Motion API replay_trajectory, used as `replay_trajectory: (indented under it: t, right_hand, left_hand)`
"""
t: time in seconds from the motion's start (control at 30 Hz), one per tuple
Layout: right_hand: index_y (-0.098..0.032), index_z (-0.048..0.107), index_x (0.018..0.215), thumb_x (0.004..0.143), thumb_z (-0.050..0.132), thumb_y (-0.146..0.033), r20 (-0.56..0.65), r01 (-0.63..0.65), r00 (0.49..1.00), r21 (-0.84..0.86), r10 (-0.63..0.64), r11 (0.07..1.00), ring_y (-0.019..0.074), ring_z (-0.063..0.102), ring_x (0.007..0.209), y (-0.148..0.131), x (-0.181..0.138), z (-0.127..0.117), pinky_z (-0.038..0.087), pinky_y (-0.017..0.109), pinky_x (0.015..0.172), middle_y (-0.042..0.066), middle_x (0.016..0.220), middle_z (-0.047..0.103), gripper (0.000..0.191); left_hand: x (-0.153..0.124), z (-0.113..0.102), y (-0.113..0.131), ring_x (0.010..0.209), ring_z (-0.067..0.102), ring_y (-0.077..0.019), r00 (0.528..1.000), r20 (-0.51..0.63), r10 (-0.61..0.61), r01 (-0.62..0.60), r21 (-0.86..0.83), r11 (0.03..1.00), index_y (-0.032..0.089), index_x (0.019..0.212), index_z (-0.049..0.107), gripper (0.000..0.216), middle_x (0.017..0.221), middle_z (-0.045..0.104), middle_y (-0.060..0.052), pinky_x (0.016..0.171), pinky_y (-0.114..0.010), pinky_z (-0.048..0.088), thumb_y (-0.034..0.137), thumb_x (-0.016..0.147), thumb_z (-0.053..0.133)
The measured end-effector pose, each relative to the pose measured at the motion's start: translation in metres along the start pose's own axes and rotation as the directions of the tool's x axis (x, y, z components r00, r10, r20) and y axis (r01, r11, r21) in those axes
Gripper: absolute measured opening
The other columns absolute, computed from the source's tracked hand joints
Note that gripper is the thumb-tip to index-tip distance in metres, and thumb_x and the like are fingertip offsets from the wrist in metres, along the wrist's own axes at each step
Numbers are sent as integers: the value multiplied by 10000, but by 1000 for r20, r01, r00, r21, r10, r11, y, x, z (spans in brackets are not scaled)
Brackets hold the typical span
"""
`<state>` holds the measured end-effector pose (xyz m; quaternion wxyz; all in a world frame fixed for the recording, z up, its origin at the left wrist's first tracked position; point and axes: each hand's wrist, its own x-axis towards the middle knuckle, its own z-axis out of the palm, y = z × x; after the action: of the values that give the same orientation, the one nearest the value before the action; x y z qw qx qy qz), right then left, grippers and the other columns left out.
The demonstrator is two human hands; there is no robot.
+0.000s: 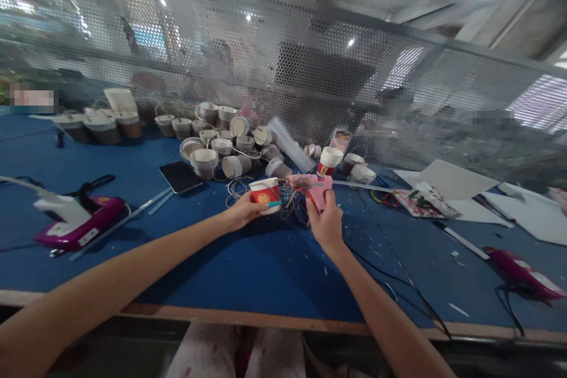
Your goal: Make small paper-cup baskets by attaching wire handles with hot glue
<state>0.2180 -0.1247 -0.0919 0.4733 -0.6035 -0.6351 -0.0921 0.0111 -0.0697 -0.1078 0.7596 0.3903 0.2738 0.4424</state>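
Note:
My left hand (243, 210) is closed round a small red paper cup (264, 193) with a white rim, held above the blue table (248, 266). My right hand (326, 220) grips the handle of a pink glue gun (315, 187), its nozzle pointing left toward the cup. A glue stick juts out of the gun's back toward the right. Thin wire loops lie on the table just beyond the cup.
A pile of brown-wrapped cups with wire handles (224, 144) lies behind. A stack of red cups (329, 162), a phone (181, 176), magenta glue guns at left (75, 225) and right (522, 270), white sheets (452, 183), a perforated metal screen (310, 77) behind.

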Motion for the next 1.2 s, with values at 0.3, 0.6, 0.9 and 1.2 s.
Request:
replay_trajectory:
  t: [0.3, 0.6, 0.9, 1.2]
  right_hand:
    - [-192, 458, 897, 831, 454, -389, -2, -1, 1000, -29, 1, 1000, 197, 568, 529, 2, 1, 1, 377, 262, 497, 30, 645, 589, 207]
    - [-176, 456, 910, 837, 435, -397, 36, -32, 999, -52, 34, 998, 207, 563, 523, 6, 1, 2, 355, 265, 492, 50, 651, 594, 234]
    - [-173, 463, 924, 834, 432, -399, 51, -51, 997, -53, 54, 997, 212, 571, 522, 5, 2, 2, 363, 270, 501, 54, 644, 605, 245]
    - [-174, 464, 913, 833, 427, -397, 66, -73, 995, -53, 76, 996, 204, 559, 500, 4, 3, 1, 362, 272, 502, 52, 628, 606, 240]
  left_hand:
    - [-3, 3, 2, 796, 674, -184, 1000, -12, -9, 9, -10, 1000, 116, 946, 622, 417, 880, 708, -60, 931, -404, 464, 11, 555, 722]
    - [-3, 2, 2, 807, 676, -195, 1000, -9, -8, 8, 10, 1000, 118, 959, 619, 422, 886, 712, -67, 927, -403, 471, 23, 561, 721]
    - [-2, -1, 1, 857, 672, -214, 1000, 2, -20, 20, 5, 1000, 130, 972, 616, 474, 891, 715, -60, 947, -414, 455, 16, 527, 735]
    - [-5, 0, 3, 867, 664, -205, 1000, 21, -9, 9, 38, 999, 160, 1079, 588, 635, 915, 712, -50, 924, -382, 465, 26, 481, 753]
